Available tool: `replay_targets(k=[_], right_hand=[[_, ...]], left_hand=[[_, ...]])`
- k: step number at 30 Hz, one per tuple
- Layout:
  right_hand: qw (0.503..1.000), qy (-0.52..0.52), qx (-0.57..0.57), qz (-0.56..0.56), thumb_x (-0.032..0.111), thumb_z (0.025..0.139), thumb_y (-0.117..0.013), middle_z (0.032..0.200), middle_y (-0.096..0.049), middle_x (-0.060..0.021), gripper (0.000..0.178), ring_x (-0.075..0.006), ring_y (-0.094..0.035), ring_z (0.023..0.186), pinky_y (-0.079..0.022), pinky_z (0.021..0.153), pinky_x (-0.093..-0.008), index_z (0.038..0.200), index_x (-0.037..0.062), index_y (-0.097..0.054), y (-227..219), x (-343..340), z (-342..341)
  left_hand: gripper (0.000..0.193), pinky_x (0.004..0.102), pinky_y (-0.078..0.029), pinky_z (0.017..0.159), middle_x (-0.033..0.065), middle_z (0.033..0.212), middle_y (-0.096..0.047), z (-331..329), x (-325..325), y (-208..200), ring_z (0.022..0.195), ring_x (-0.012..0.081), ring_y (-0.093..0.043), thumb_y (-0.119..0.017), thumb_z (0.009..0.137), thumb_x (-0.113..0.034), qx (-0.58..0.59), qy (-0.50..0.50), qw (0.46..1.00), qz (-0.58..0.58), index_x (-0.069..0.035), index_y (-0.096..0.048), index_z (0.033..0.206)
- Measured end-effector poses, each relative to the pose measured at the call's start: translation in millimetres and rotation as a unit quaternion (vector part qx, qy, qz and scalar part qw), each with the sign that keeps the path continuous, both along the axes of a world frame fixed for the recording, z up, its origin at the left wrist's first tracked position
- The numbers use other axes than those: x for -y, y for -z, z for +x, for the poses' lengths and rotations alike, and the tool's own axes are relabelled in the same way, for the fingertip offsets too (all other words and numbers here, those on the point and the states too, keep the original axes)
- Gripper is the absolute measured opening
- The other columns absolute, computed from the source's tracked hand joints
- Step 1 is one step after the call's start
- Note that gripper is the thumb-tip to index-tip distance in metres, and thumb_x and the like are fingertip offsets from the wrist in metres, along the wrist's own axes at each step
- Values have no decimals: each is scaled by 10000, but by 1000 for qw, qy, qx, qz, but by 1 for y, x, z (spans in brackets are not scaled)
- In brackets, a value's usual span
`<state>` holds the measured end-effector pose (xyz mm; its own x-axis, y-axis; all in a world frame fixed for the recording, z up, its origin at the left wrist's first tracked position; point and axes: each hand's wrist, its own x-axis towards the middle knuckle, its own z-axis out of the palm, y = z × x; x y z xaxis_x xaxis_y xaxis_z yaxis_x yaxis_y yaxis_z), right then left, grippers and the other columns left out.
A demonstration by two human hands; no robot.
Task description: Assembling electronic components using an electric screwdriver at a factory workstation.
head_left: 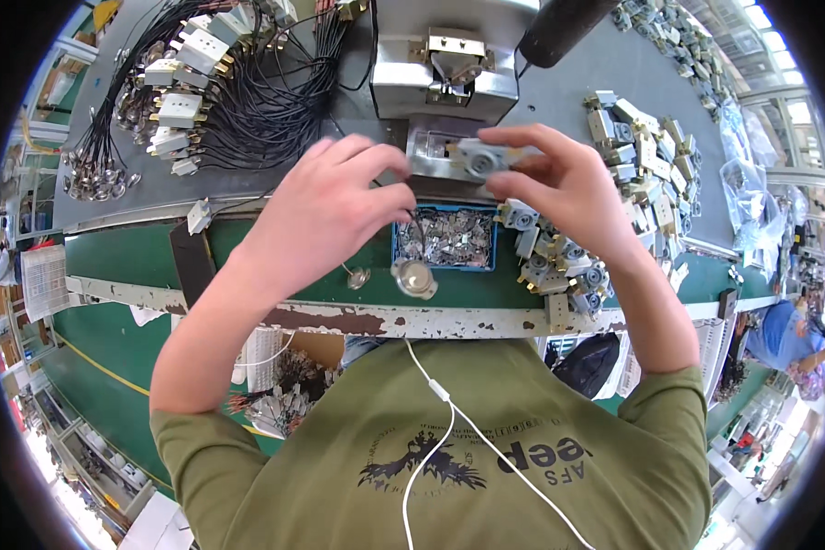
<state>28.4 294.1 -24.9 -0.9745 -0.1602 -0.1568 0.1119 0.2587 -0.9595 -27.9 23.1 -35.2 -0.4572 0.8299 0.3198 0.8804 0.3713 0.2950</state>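
Note:
My left hand (339,202) is closed in a pinch. From its fingertips a short dark wire hangs, ending in a round silvery metal disc (414,278) over the green bench edge. My right hand (564,183) grips a small grey block-shaped part with a round socket (482,160) between thumb and fingers, slightly blurred. That part is in front of the metal fixture (431,151) below the press-like machine (445,60). Just beneath both hands sits a blue tray (395,247) filled with small shiny metal pieces.
Grey parts (577,275) are piled beside the tray, with more parts (651,165) at right. At left lie white blocks (179,110) with bundled black wires (284,110). A dark cylinder (564,32) juts in at top. Another person (788,344) is at far right.

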Motion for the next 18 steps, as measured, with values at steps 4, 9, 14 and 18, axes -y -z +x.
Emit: replay_targets(k=[4,9,14,18], right_hand=[[942,-46,-173,285,124,912,-767,993,-708,-98,349,-192,-706,834,-557,771,-333,1250,58,-705,29,9,-21],[842,-73,-373,383,160,867,-792,1076,-706,-109,334,-298,-671,959,-562,830,-403,1185,77,-734,43,15,-30],[846,-92,-380,362,167,846,-805,1194,-692,-118,371,-312,-675,1020,-557,864,-421,1200,86,-732,22,16,-17],[879,-242,-362,197,197,778,-828,1229,-680,-125,411,-294,-679,1050,-547,870,-415,1166,96,-737,-24,50,19]], left_hand=[[101,366,-480,886,20,915,-658,-7,1,17,959,212,-640,-714,848,-168,19,48,997,-51,-125,-681,933],[102,360,-482,887,21,901,-649,-7,3,16,961,209,-642,-680,847,-132,36,51,996,-60,-128,-676,949],[131,369,-485,886,23,901,-640,-8,4,15,955,213,-637,-684,833,-111,35,51,997,-55,-131,-684,962],[179,371,-496,864,29,893,-625,-9,1,19,945,229,-633,-725,811,-130,60,61,996,-30,-137,-708,989]])
